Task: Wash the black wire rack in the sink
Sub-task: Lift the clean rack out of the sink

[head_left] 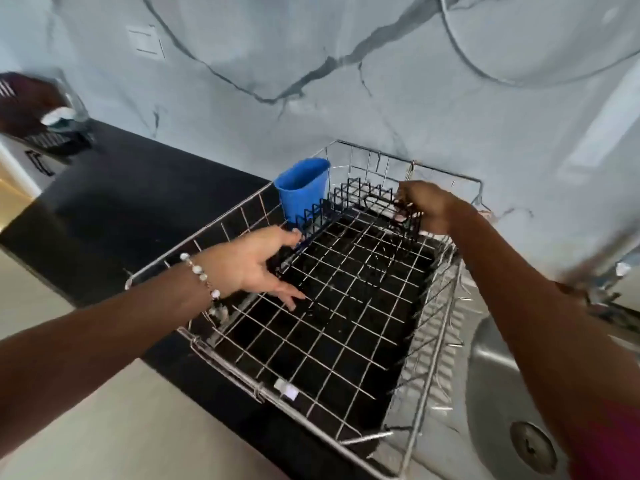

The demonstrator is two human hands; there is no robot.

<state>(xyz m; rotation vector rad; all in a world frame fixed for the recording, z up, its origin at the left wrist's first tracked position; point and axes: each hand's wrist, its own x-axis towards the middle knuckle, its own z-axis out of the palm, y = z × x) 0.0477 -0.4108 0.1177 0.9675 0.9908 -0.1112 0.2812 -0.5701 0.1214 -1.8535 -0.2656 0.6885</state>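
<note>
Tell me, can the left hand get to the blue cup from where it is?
Probably yes. The left hand is at the black rack inside the silver basket, and the blue cup sits just behind it in the corner with its near side uncovered.

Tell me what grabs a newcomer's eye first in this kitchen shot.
Centre frame, a big silver wire dish basket sits on the black counter beside the steel sink. Inside its far end lies the black wire rack, with the left hand and the right hand reaching onto it. A bright blue cup hangs at the basket's far left corner.
</note>
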